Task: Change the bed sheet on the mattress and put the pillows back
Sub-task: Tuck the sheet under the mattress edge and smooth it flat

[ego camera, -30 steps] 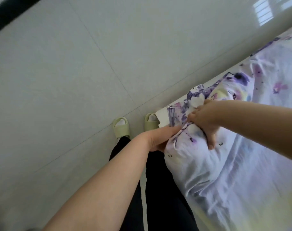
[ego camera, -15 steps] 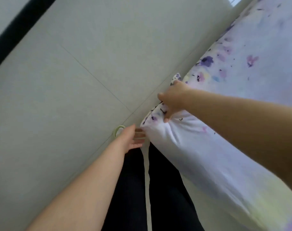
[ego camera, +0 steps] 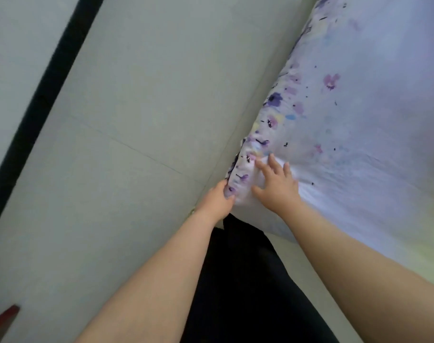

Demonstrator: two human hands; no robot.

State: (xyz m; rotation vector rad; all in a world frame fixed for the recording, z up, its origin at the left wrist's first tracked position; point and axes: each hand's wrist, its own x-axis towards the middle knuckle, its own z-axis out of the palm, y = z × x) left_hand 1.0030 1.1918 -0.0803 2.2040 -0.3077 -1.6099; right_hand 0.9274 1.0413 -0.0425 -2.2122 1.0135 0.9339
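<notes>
— Nearest? Black trousers over pale floor tiles.
— Then left hand, fingers pinching the floral bed sheet at its corner edge.
— Right hand?
— Fingers spread, pressing flat on the sheet atop the bed.

Soft, even daylight fills the view — no hard shadows, no glare on the pale floor. The whole picture is slightly smeared, and the flower print on the sheet blurs toward the top right. Straight lines bow near the edges — wide-angle distortion.
</notes>
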